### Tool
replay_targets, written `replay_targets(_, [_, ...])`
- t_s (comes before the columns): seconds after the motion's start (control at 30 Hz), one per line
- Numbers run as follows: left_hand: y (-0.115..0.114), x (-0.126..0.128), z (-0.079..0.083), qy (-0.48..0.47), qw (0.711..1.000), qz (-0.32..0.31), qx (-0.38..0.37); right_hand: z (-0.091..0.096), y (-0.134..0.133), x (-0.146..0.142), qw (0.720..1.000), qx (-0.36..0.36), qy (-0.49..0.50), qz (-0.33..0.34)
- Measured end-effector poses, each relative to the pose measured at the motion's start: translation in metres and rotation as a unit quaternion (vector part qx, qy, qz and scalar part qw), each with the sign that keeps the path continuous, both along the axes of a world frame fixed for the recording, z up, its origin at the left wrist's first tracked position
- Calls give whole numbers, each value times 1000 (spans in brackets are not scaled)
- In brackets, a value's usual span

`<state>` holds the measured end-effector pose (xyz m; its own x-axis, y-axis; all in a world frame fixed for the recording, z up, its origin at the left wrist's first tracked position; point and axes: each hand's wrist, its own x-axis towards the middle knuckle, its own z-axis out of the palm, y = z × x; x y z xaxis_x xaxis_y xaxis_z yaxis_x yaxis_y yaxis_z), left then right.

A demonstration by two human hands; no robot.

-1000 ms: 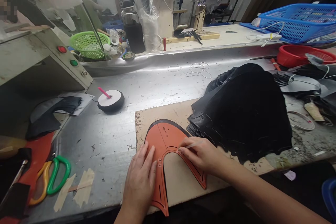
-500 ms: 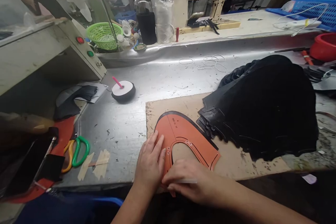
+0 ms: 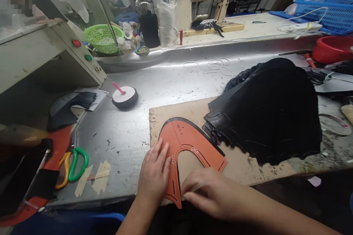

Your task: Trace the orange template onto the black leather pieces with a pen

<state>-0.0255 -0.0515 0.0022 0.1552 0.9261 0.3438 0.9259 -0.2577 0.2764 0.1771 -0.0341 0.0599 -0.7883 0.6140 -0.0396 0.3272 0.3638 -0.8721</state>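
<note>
Orange template (image 3: 172, 134) laid over black piece (image 3: 215, 144) on tan board (image 3: 190, 107), pressed at eight o'clock by open, flat left hand (image 3: 153, 176), thin pale tool (image 3: 202, 184) pinched in right hand (image 3: 213, 192) at five o'clock, black stack (image 3: 271, 112) piled at two o'clock, metal tabletop (image 3: 129, 139) beneath.

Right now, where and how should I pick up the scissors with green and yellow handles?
Probably by the green handle loop, coming from the right. Its open ring lies out toward the metal tabletop, offering an easy grip, while the yellow handle loop sits to its left, near black material.
</note>
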Motion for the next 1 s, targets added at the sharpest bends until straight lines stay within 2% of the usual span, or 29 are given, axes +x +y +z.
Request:
replay_targets(0.1, [2, -2, -3, -3, 1000, 2, -2, -3, 11, 35, 992, -45, -9, -116])
replay_targets(0.17, [4, -3, -5, -8, 1000, 3, 0, -4, 15, 58, 987, -35, -40, -152])
replay_targets(0.3, [7, -5, -10, -6, 1000, -6, 15, -7, 12, 80, 988, 13, -68, -138])
replay_targets(0.53, [8, -6, -11, -7, 1000, -9, 15, -9, 10, 73, 990, 55, -74, -102])
replay_targets(0.63, [8, -6, -11, -7, 1000, -8, 13, -7, 18, 83, 982, 76, -107, -136])
replay_targets(0.73, [8, -7, -12, -8, 1000, -4, 17, 0, 29, 90, 975, 40, -126, -178])
replay_targets(0.83, [8, -7, -13, -1, 1000, -8, 28, 4, 45, 77, 977, 8, -83, -194])
replay_targets(0.93, [8, -8, -12, -2, 999, -12, 31, 2, 65, 43, 971, 63, -45, -227])
replay_targets(1.0, [8, -9, -12, -6, 999, -8, 30, 0, 79, 17, 961, 96, -87, -245])
